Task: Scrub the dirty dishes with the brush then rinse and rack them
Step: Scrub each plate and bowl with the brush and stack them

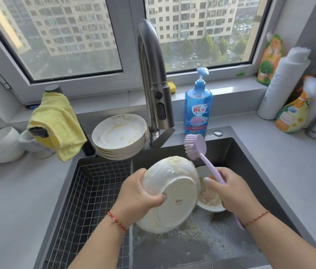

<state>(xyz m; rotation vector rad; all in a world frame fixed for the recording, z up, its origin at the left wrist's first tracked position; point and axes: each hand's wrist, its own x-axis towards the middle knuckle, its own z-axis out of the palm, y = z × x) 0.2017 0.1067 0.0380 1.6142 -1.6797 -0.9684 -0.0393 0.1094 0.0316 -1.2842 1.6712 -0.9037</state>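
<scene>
Grey bench [17, 191], dark sink [250, 171] under a window | left hand [135, 199], fingers curled round a tilted white plate [172, 193] over sudsy water | right hand [228, 189] grips pink brush [197, 146], bristles just past the plate's rim | dirty plates [120, 134] stacked behind, beside faucet [153, 78].

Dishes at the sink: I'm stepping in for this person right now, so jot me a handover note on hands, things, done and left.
Left hand grips a soapy plate, underside up, tilted over the sink.
Right hand grips the pink brush, head raised off the plate.
A dirty bowl sits in the basin behind the plate; a stack of dirty plates waits at the faucet.
Done: plate partly scrubbed, it seems. The wire rack holds nothing.
Left: finish, rinse, rack; then bowl and stack.
</scene>
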